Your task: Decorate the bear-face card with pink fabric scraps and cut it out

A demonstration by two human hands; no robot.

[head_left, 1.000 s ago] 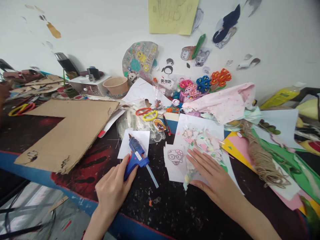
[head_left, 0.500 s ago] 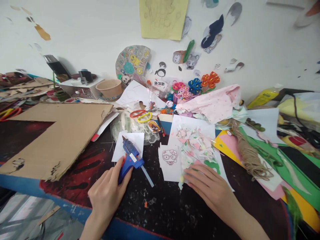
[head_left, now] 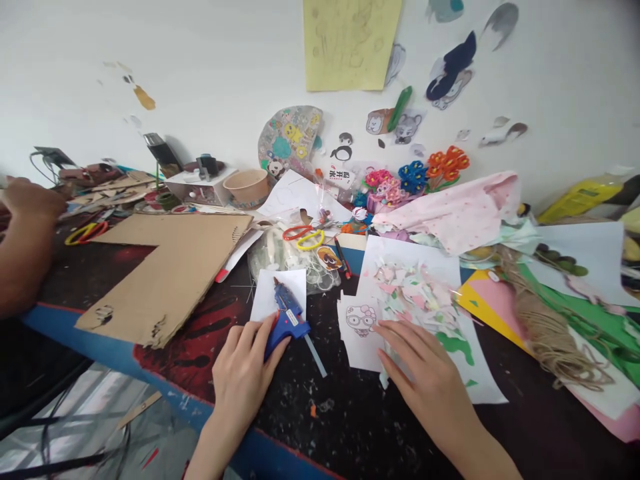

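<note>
The left hand [head_left: 245,367] is clamping its grip on the glue gun [head_left: 290,323], nozzle [head_left: 276,283] best pointing over the paper [head_left: 265,303]; the right hand [head_left: 433,377] is covering scraps [head_left: 413,287] beside the drawing [head_left: 361,321], its grip impossible to tell, lightness suiting them.

I am seeing a dark strip of table [head_left: 320,427] running between the left hand [head_left: 245,370] and the right hand [head_left: 425,363], with small crumbs on it; a hand could be passing there. The blue glue gun [head_left: 287,323] is blocking its left side, the glue stick [head_left: 315,357] poking into the gap. The drawing [head_left: 361,321] and a spread of paper scraps [head_left: 415,290] are bounding the right. Straight behind, scissors [head_left: 311,240] and a pen [head_left: 342,257] are obstructing the way. Cardboard [head_left: 170,273] is covering the left, another person's arm [head_left: 25,247] standing beyond it. Rightward, bare table is stretching toward a twine bundle [head_left: 543,320].
</note>
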